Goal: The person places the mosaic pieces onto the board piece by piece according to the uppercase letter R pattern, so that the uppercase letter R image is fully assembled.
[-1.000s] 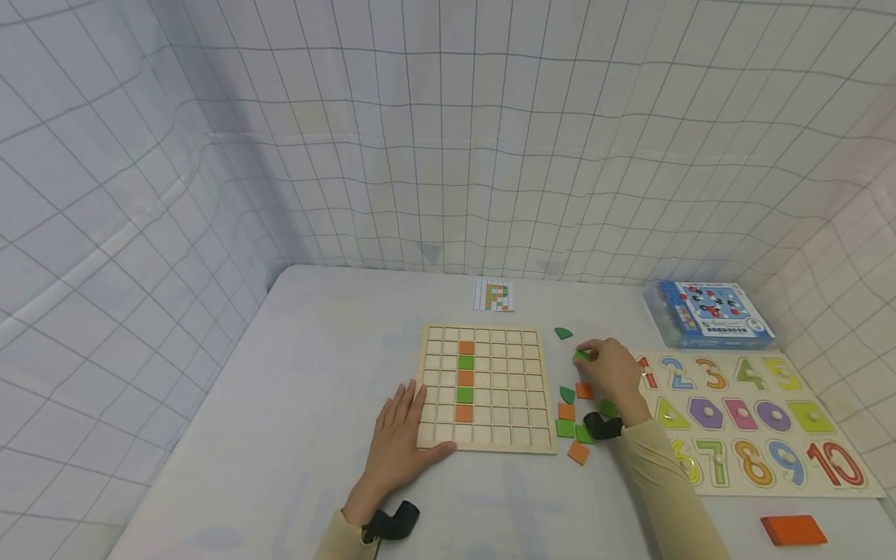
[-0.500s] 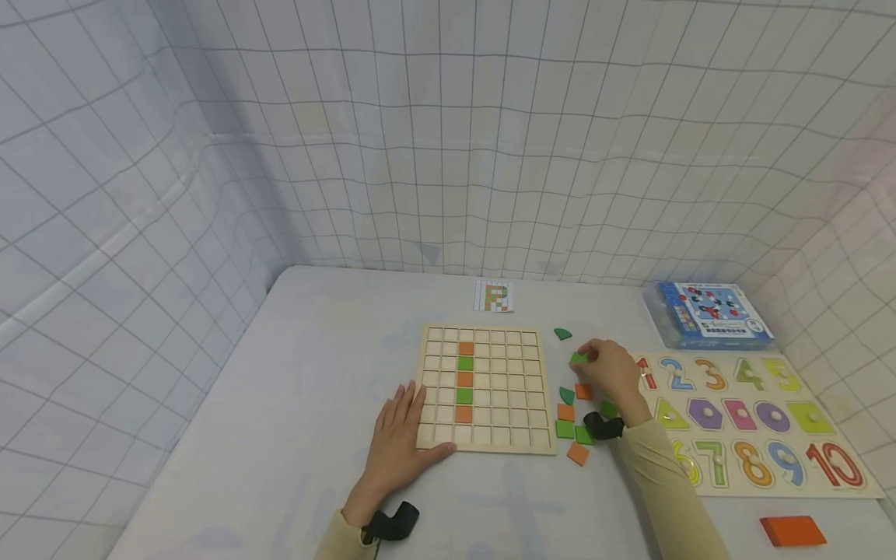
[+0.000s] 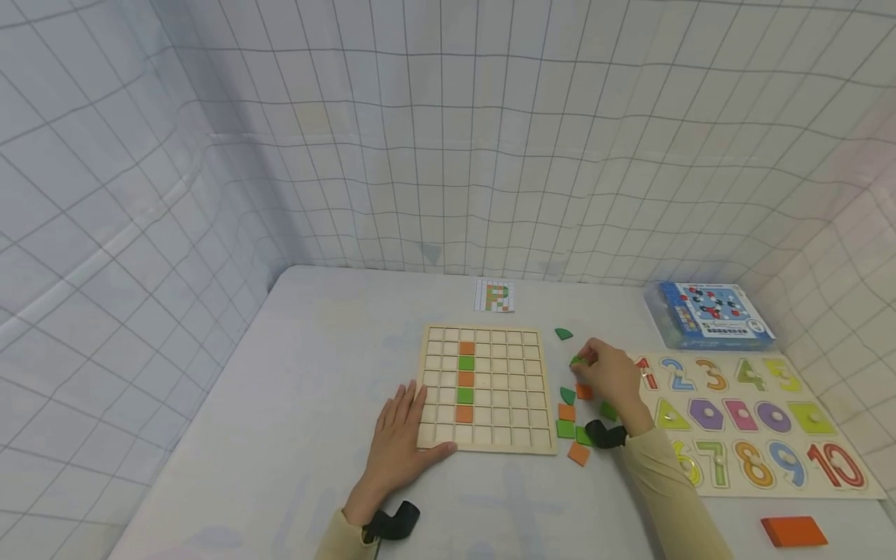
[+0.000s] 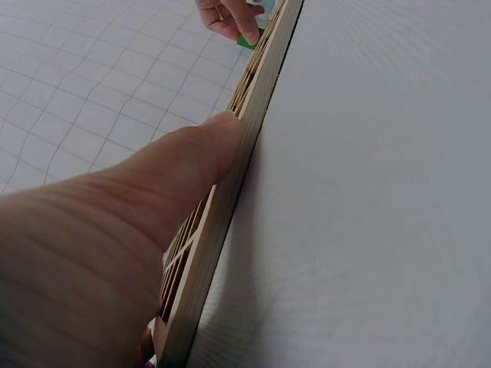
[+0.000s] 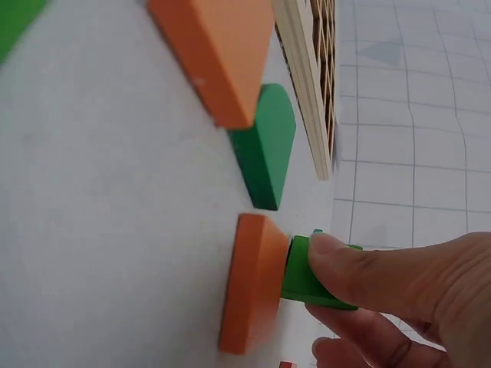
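My left hand [image 3: 397,439] rests over the lower left corner of a wooden grid board [image 3: 491,445], its fingers straight and the thumb along the front edge. In the left wrist view the thumb [image 4: 192,153] presses on the board's rim. One column of the board bears orange and green square tiles [image 3: 465,378]. To the right of the board my right hand [image 3: 610,375] pinches a green tile [image 5: 307,280] between thumb and fingers. An orange tile [image 5: 253,284] stands close beside that tile in the right wrist view, and a dark green quarter-round tile [image 5: 270,146] lies further along.
Loose orange and green tiles [image 3: 565,428] lie right of the board. A small pattern card [image 3: 494,295] lies behind it. At the right are a number-and-shape puzzle board [image 3: 759,459], a blue box [image 3: 714,314] and an orange block [image 3: 794,531]. Grid-patterned cloth walls surround the table.
The right hand has shifted slightly toward the front with the green tile, which shows less between the fingers. My left hand and the board stay where they were.
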Available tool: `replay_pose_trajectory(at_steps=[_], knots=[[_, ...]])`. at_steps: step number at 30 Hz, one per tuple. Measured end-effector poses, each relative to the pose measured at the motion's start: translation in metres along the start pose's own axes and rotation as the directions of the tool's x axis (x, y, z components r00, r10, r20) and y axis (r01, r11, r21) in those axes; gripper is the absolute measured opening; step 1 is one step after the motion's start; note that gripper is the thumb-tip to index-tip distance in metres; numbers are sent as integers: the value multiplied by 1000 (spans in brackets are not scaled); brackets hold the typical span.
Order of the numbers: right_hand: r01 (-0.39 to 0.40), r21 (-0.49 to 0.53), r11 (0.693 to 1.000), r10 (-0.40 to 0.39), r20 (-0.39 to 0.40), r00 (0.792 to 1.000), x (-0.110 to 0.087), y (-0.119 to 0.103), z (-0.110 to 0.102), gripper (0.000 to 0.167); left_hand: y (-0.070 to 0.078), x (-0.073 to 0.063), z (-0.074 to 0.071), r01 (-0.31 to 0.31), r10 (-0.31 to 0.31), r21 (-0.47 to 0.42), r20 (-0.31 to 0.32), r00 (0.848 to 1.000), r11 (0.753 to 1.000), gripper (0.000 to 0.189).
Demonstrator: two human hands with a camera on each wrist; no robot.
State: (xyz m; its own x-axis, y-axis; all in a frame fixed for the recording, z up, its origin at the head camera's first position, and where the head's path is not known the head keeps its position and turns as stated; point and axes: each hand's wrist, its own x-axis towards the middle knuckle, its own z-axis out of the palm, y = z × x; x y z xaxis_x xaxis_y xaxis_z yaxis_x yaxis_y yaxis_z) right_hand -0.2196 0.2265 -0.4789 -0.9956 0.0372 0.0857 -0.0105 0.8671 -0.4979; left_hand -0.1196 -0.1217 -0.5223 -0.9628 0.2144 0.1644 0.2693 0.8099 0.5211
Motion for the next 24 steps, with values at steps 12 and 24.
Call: replay_pose_trajectory(at_steps=[12, 24], knots=[[211, 89, 973, -206, -66, 976, -22, -30, 3, 18, 0, 0, 0, -17, 17, -6, -19, 1000, 1000, 98], [362, 159, 918, -373, 45, 927, -41, -79, 20, 18, 1, 0, -2, -8, 8, -5, 1, 1000, 1000, 97]])
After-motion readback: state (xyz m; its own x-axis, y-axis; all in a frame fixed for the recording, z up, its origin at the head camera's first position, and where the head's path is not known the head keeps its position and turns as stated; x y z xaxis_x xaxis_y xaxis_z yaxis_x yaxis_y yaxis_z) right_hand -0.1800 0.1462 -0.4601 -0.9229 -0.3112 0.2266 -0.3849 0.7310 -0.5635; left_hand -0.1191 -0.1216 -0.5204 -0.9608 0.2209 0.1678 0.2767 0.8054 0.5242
